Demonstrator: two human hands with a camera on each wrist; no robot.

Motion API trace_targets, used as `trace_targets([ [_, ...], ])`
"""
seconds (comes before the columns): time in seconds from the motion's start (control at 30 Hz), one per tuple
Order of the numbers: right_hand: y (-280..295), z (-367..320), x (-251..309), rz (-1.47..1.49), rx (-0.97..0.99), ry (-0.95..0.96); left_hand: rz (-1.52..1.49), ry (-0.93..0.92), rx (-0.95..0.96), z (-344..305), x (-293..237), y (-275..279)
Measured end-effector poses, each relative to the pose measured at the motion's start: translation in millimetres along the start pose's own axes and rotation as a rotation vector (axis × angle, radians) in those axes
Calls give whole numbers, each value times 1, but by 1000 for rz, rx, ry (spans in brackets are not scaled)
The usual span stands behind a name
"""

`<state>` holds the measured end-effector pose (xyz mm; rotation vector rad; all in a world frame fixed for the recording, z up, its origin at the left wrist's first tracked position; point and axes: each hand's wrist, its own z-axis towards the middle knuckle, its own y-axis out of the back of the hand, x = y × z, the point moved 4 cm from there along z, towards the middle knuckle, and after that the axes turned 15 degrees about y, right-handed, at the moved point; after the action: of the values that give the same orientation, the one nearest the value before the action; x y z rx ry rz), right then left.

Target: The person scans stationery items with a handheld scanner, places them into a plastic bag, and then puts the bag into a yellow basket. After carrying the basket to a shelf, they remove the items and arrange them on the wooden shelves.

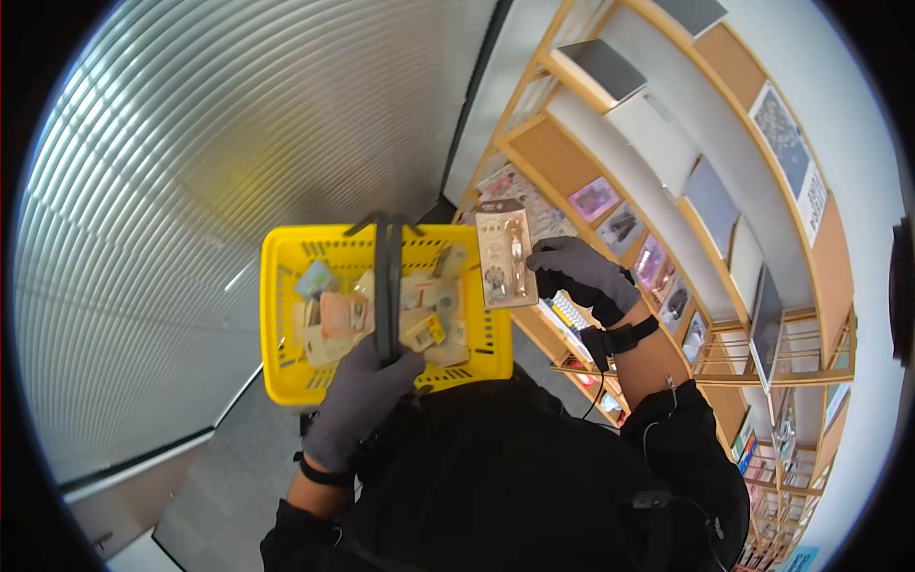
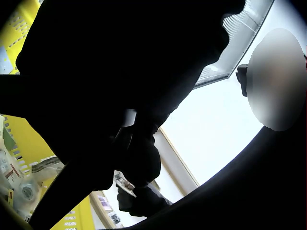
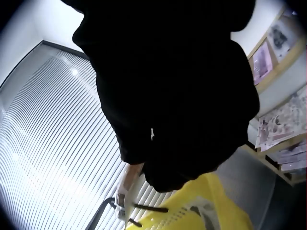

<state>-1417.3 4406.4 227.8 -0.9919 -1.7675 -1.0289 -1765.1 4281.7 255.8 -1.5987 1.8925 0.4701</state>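
My gloved left hand (image 1: 360,405) grips the upright black handle (image 1: 387,286) of a yellow shopping basket (image 1: 274,329). Inside the basket lie several small packaged goods, among them a pinkish pack (image 1: 343,315) and a blue one (image 1: 316,279). My gloved right hand (image 1: 583,272) pinches the right edge of a blister pack (image 1: 505,253), a pale brown card with clear plastic over small items whose kind is too small to make out. The pack is held upright beside the basket's right rim. In the right wrist view, the dark hand covers most of the blister pack (image 3: 125,184).
Wooden shelves (image 1: 658,219) with magazines and boxed goods run along the right, close to my right hand. A white keyboard (image 1: 567,316) lies on a lower shelf. To the left stands a ribbed translucent panel (image 1: 238,143). Grey floor (image 1: 224,491) shows below the basket.
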Motion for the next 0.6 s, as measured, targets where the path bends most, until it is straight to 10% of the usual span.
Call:
trace_targets([
  [0.1, 45, 19, -31, 151, -186, 257, 19, 41, -71, 12, -7, 4],
  [0.33, 143, 108, -119, 400, -634, 61, -43, 63, -200, 32, -38, 4],
  [0.47, 176, 119, -94, -23, -613, 49, -47, 75, -243, 41, -69, -9],
  [0.6, 154, 111, -72, 161, -701, 78, -95, 32, -268, 54, -85, -16],
])
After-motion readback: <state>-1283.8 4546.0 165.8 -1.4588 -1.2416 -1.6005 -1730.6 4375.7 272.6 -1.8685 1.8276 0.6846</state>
